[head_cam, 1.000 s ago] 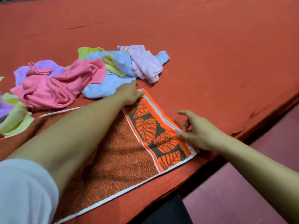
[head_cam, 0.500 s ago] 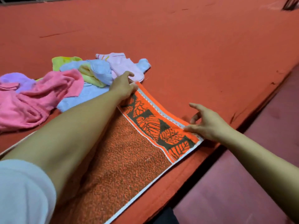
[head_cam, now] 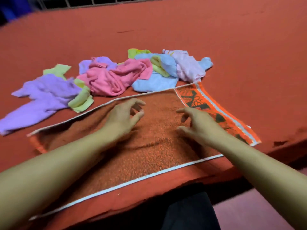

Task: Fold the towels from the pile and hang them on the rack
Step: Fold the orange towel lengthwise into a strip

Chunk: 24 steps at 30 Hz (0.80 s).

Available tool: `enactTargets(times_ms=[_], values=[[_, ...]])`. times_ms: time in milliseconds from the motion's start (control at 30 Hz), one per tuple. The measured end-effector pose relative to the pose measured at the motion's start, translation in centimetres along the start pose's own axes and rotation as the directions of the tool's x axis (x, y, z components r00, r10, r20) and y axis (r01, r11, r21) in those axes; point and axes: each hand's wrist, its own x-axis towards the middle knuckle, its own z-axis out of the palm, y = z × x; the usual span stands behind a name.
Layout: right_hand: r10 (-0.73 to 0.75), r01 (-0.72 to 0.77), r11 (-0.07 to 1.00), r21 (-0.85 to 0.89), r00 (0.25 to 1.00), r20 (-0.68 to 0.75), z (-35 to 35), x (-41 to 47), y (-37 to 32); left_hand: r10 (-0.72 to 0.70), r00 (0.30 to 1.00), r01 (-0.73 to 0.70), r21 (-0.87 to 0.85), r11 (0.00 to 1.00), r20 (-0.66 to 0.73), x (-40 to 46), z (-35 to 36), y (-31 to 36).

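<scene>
An orange-brown towel (head_cam: 149, 155) with a white edge lies spread flat at the near edge of the red surface; its bright orange leaf-patterned band (head_cam: 216, 112) runs along the right end. My left hand (head_cam: 123, 116) hovers over the towel's middle with loosely curled fingers, holding nothing. My right hand (head_cam: 199, 125) hovers just right of it, near the patterned band, fingers also relaxed and holding nothing. Behind the towel sits the pile of crumpled small towels (head_cam: 116, 75) in purple, pink, green, blue and pale lilac.
The red cloth-covered table (head_cam: 232, 47) stretches far back and to the right. Its near edge (head_cam: 282, 146) drops off to a dark reddish floor at the lower right. A metal grille (head_cam: 99, 0) shows along the top edge.
Both hands let go of the patterned end's corners and drew back over the towel's middle. The view swung left, showing more of the pile.
</scene>
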Motion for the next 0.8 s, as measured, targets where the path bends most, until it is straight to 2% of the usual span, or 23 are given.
enactTargets(times_ms=[133,267,367,433,500,533,633,667,733,800], values=[[-0.15,0.145,0.987,0.073,0.987,0.065,5.5,3.6,-6.7,-0.163,0.975,0.194,0.216,0.957,-0.152,-7.8,-7.8,-6.5],[-0.269,0.252,0.959,0.13,0.954,0.132,10.4,6.5,-13.5,-0.276,0.893,0.387,0.294,0.874,-0.355,-12.2,-14.4,-12.7],[-0.328,0.297,0.937,0.181,0.929,0.172,12.8,7.1,-17.8,-0.418,0.822,0.547,0.334,0.768,-0.386,-13.1,-16.7,-16.5],[-0.372,0.322,0.918,0.234,0.903,0.217,13.9,6.5,-20.1,-0.535,0.775,0.621,0.248,0.744,-0.336,-12.7,-17.7,-18.3],[-0.446,0.351,0.881,0.317,0.84,0.308,14.7,5.2,-21.8,-0.596,0.776,0.619,0.068,0.783,-0.207,-11.9,-18.3,-19.8],[-0.486,0.368,0.863,0.347,0.793,0.367,15.0,4.2,-22.5,-0.587,0.791,0.601,0.042,0.798,-0.172,-11.4,-18.7,-20.3],[-0.565,0.467,0.824,0.32,0.639,0.522,16.3,1.4,-24.4,-0.518,0.821,0.542,0.045,0.839,-0.241,-9.1,-20.1,-21.5],[-0.572,0.514,0.813,0.272,0.62,0.538,16.7,0.8,-24.8,-0.502,0.82,0.526,0.019,0.85,-0.274,-8.2,-20.7,-21.9],[-0.565,0.552,0.81,0.2,0.642,0.517,17.4,0.4,-25.3,-0.497,0.797,0.504,-0.076,0.86,-0.344,-6.3,-21.8,-22.5],[-0.567,0.549,0.812,0.2,0.658,0.496,17.7,0.4,-25.4,-0.491,0.772,0.499,-0.094,0.862,-0.404,-5.2,-22.1,-23.1]])
